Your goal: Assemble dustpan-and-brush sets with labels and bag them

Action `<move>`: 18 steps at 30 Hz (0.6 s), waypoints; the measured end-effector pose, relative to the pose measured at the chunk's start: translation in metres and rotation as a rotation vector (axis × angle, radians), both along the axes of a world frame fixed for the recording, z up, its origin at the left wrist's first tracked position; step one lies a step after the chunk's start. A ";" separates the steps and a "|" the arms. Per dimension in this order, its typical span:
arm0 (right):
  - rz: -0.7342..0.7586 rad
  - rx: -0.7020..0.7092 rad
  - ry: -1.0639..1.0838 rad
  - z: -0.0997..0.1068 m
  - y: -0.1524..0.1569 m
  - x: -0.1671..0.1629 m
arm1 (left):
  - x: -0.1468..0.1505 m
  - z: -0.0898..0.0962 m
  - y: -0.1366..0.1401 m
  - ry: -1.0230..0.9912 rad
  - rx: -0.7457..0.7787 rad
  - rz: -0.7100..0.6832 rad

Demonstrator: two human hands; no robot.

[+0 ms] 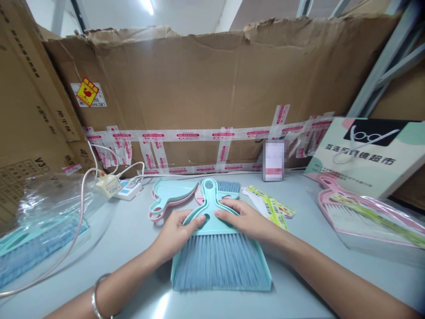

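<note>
Head view — blue-bristled brush (222, 261) in turquoise dustpan (266, 277)

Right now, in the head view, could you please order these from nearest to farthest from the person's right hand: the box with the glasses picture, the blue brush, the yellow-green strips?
From the right hand:
1. Blue brush: touching the hand, in front of the person.
2. Yellow-green strips: on the table, just beyond the hand.
3. Box with the glasses picture: far right, at the back.
</note>
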State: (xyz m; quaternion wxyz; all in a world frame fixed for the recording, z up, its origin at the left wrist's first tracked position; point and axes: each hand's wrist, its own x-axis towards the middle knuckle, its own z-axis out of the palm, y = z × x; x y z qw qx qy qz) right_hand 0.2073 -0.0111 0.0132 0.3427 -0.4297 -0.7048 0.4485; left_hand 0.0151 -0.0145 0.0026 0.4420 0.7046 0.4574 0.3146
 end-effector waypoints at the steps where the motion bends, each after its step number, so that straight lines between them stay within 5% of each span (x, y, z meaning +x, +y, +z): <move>1: -0.005 -0.053 0.012 0.003 0.002 -0.001 | 0.000 0.000 -0.001 -0.002 0.002 -0.007; 4: -0.079 -0.202 0.016 0.009 0.006 -0.009 | 0.000 0.000 -0.003 0.014 0.004 -0.009; 10: -0.249 -0.136 -0.052 0.004 0.010 -0.020 | -0.001 0.000 -0.005 0.056 0.012 -0.004; 18: -0.155 -0.221 0.077 0.002 0.007 -0.024 | -0.002 -0.001 -0.002 0.067 0.004 0.001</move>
